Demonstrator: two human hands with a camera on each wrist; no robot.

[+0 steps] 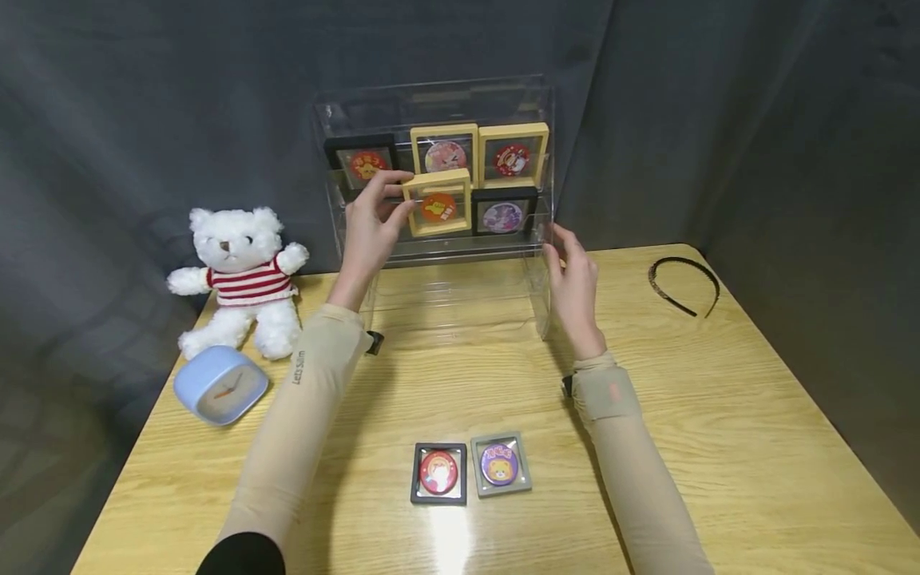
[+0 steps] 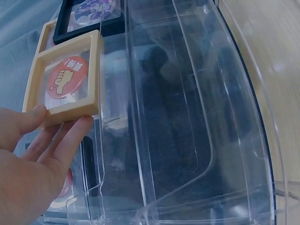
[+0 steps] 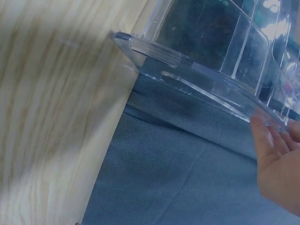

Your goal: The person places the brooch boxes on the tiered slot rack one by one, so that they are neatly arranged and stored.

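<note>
A clear tiered display rack (image 1: 460, 299) stands at the back of the table. My left hand (image 1: 371, 228) pinches the left edge of a yellow display frame (image 1: 410, 226) holding an orange thumbs-up badge (image 2: 68, 77), thumb in front and fingers behind. That frame is at the rack's second tier, left of a black frame (image 1: 505, 194) with a purple badge. My right hand (image 1: 577, 283) grips the rack's right side panel by its front edge; in the right wrist view the fingertips lie against the clear panel (image 3: 187, 70). On the upper tier are a black frame (image 1: 332, 156) and two yellow frames (image 1: 444, 130).
Near the table's front lie a black frame (image 1: 417, 479) with a red badge and a grey frame (image 1: 525, 471) with a bear badge. A white teddy bear (image 1: 237, 239) and a blue clock (image 1: 204, 375) are at left, a black headband (image 1: 683, 261) at right. Dark curtain (image 1: 460, 40) hangs behind.
</note>
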